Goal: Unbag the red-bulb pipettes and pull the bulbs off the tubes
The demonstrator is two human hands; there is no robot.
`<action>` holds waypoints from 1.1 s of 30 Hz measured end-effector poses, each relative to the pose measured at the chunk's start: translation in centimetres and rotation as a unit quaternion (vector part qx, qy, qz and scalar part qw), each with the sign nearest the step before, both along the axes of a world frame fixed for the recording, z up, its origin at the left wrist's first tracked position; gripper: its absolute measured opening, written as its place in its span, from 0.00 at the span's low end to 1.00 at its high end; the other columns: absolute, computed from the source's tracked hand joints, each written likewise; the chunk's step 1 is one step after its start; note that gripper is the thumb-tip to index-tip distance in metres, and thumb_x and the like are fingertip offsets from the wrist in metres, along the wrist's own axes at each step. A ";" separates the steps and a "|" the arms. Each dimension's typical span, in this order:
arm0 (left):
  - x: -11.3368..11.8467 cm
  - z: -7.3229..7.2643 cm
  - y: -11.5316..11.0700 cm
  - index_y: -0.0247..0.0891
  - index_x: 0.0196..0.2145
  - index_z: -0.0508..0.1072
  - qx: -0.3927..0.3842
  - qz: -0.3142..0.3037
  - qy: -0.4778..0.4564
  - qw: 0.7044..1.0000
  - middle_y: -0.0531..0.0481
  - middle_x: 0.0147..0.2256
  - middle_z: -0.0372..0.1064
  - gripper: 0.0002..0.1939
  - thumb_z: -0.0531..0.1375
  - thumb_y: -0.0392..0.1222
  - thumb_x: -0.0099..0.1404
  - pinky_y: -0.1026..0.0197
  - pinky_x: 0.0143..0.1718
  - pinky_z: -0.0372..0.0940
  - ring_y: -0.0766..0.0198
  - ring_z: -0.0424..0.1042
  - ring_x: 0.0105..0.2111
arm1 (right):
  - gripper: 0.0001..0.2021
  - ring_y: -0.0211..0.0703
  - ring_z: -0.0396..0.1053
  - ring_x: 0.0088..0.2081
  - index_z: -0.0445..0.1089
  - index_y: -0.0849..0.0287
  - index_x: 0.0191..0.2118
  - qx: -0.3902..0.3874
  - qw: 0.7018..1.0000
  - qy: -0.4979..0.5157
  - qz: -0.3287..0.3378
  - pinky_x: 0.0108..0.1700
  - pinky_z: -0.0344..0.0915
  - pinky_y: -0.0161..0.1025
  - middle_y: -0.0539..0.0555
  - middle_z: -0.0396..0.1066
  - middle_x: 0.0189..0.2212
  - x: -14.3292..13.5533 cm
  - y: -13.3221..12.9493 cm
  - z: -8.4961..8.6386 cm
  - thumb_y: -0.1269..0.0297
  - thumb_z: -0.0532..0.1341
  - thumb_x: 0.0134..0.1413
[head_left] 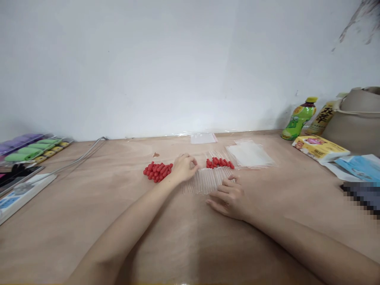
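A row of thin clear tubes point(204, 181) lies side by side on the table between my hands. Several red rubber bulbs point(220, 162) sit in a line at the far ends of the tubes toward the right. My left hand point(184, 168) is over the left end of the row, its fingers curled together; whatever is between the fingertips is too small to make out. Just left of it is a pile of loose red rubber bulbs point(158, 171). My right hand point(228, 197) rests at the near right end of the tubes, fingers loosely bent and apart, touching the tubes or close over them.
Clear plastic bags point(249, 154) lie behind the tubes. Against the wall is another small bag point(203, 138). At right are a green bottle point(299, 118), a yellow tissue pack point(320, 148) and a beige bag point(356, 118). A power strip point(32, 192) with its cable lies at left.
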State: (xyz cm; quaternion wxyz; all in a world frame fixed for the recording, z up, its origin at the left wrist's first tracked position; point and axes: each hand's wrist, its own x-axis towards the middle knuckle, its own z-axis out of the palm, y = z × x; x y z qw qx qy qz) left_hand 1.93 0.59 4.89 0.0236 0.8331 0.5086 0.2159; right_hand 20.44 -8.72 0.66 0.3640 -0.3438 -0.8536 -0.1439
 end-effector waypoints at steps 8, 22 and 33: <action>5.0 -0.6 2.6 0.38 0.23 0.72 -0.038 0.022 0.047 0.998 0.45 0.32 0.67 0.18 0.57 0.58 0.51 0.52 0.41 0.58 0.52 0.64 0.40 | 0.11 0.34 0.55 0.23 0.70 0.56 0.21 0.003 1.000 0.021 -0.006 0.41 0.48 0.41 0.46 0.62 0.14 0.2 0.0 -0.1 0.62 0.58 0.51; -0.9 -0.8 -4.1 0.36 0.32 0.68 0.141 -0.018 0.044 0.989 0.46 0.34 0.68 0.10 0.50 0.43 0.63 0.54 0.40 0.55 0.57 0.62 0.39 | 0.14 0.44 0.65 0.42 0.68 0.54 0.43 0.062 0.988 0.116 -0.077 0.46 0.55 0.44 0.55 0.68 0.40 0.9 1.0 -0.7 0.63 0.60 0.48; -4.7 -3.5 -7.5 0.38 0.35 0.68 0.168 -0.130 -0.012 0.977 0.49 0.36 0.70 0.05 0.53 0.39 0.62 0.55 0.42 0.54 0.61 0.63 0.39 | 0.13 0.48 0.60 0.52 0.68 0.54 0.43 0.024 1.000 0.004 -0.017 0.57 0.45 0.55 0.56 0.68 0.46 0.3 1.1 -0.5 0.57 0.58 0.52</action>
